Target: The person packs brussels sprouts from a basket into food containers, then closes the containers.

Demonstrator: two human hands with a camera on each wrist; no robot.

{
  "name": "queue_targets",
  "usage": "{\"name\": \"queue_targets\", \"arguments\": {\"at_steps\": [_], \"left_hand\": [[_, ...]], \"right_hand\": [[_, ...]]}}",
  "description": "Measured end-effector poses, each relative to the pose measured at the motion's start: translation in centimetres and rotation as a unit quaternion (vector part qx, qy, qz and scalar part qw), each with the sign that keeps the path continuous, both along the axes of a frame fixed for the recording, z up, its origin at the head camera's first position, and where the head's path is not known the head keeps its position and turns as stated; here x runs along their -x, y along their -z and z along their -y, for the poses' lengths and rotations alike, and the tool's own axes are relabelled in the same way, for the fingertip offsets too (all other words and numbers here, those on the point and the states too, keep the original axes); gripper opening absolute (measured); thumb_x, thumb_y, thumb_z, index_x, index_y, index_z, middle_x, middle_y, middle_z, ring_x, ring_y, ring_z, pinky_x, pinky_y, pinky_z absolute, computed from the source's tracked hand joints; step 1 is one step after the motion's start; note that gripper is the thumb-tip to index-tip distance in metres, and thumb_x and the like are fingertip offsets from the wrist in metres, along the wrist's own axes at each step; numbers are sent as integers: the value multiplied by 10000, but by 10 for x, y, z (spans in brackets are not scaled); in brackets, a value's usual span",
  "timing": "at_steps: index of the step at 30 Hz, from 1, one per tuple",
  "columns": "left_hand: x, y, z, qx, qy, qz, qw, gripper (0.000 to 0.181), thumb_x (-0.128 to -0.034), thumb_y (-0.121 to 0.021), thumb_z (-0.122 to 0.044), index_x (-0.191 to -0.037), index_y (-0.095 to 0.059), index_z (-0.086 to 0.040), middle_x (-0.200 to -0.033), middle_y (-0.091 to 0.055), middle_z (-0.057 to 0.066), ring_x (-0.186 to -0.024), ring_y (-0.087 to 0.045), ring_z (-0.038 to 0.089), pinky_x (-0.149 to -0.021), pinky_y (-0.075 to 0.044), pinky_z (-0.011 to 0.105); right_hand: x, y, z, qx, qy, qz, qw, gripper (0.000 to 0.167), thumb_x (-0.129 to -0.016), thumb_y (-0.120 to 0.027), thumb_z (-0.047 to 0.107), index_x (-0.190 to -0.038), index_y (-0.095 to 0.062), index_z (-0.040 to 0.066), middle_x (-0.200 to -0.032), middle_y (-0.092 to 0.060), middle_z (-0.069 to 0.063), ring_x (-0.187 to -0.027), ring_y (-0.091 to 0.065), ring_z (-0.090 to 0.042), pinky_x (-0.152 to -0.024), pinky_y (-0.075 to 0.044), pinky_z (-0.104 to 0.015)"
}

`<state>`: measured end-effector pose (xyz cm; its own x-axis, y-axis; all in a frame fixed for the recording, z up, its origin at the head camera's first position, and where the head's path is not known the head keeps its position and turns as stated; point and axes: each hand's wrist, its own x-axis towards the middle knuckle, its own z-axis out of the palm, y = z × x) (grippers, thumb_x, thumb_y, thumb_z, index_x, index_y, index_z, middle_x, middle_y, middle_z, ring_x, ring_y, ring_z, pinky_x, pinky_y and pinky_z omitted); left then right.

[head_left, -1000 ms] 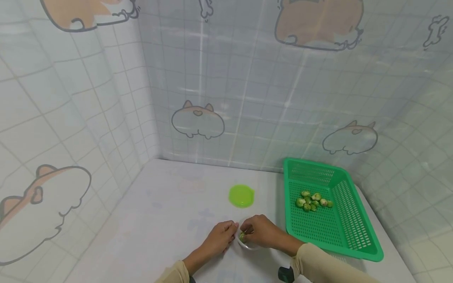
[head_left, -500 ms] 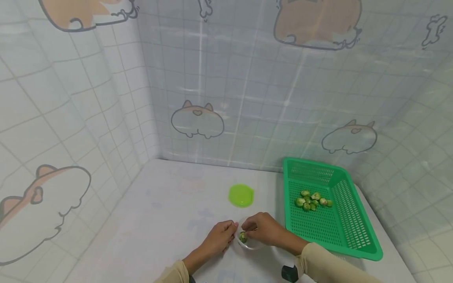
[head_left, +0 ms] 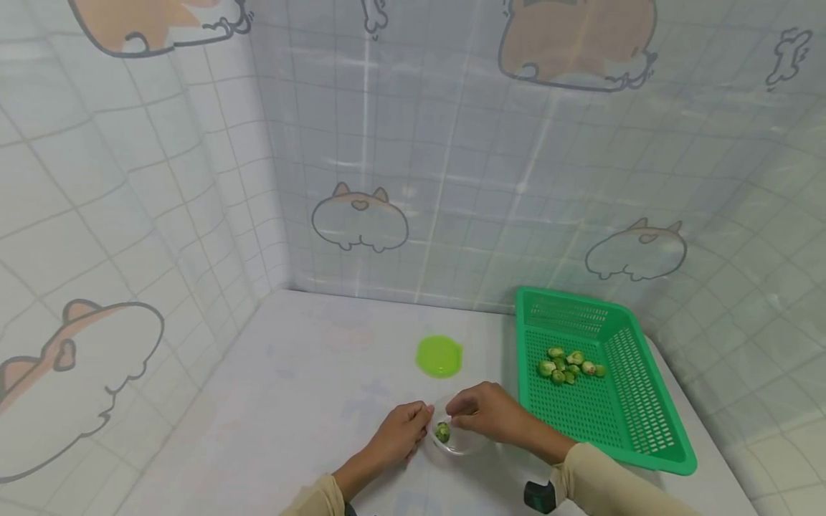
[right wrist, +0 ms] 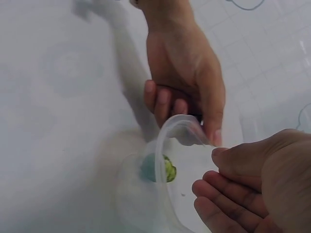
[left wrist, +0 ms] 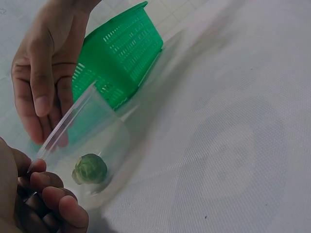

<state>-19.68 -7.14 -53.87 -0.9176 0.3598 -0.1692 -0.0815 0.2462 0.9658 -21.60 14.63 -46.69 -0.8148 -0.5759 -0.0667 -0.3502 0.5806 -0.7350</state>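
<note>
A clear plastic tub (head_left: 466, 446) stands on the table with one green Brussels sprout (head_left: 442, 431) inside, at its left side. My left hand (head_left: 401, 433) pinches the tub's rim at the left; in the right wrist view the thumb of the left hand (right wrist: 187, 73) lies on that rim and its other fingers are curled. Over the tub's right part is my right hand (head_left: 493, 413), its fingers loosely bent and holding nothing. The left wrist view shows the sprout (left wrist: 90, 169) low in the tub, below the relaxed fingers of the right hand (left wrist: 46, 73).
A green perforated basket (head_left: 524, 387) stands at the right with several Brussels sprouts (head_left: 574, 370) in it. Behind the tub a round lime-green lid (head_left: 439, 357) lies flat on the table (head_left: 290, 387). Patterned sheeting (head_left: 452, 179) rises behind and at both sides.
My right hand has let go of the sprout, which now rests in the tub, and has moved up and to the right. My left hand has stayed at the rim.
</note>
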Motion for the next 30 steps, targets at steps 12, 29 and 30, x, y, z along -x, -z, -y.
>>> {"name": "queue_targets", "arguments": {"at_steps": [12, 29, 30], "left_hand": [[0, 0, 0, -81, 10, 58, 10000, 460, -1084, -456, -371, -923, -575, 43, -635, -476, -42, -452, -435, 127, -398, -374, 203], [-2, 0, -1, -107, -17, -13, 9999, 445, -1080, -466, -365, -875, -560, 19, -616, -460, -48, -430, -422, 117, -384, -365, 195], [-2, 0, -1, -107, -15, 3, 9999, 443, -1081, -466, -364, -878, -562, 17, -617, -461, -48, -432, -424, 118, -385, -366, 196]], "right_hand": [[1, -10, -13, 251, 210, 2, 9995, 132, -924, -749, 171, -1047, -766, 129, -1046, -756, -70, -952, -717, -160, -806, -579, -266], [3, -32, -36, 822, 596, 300, 9944, 182, -953, -718, 205, -1111, -749, 120, -1100, -739, -61, -1008, -711, -204, -815, -583, -280], [3, -33, -38, 814, 626, 303, 9943, 181, -953, -718, 207, -1112, -749, 126, -1107, -737, -63, -1017, -708, -205, -821, -583, -281]]}}
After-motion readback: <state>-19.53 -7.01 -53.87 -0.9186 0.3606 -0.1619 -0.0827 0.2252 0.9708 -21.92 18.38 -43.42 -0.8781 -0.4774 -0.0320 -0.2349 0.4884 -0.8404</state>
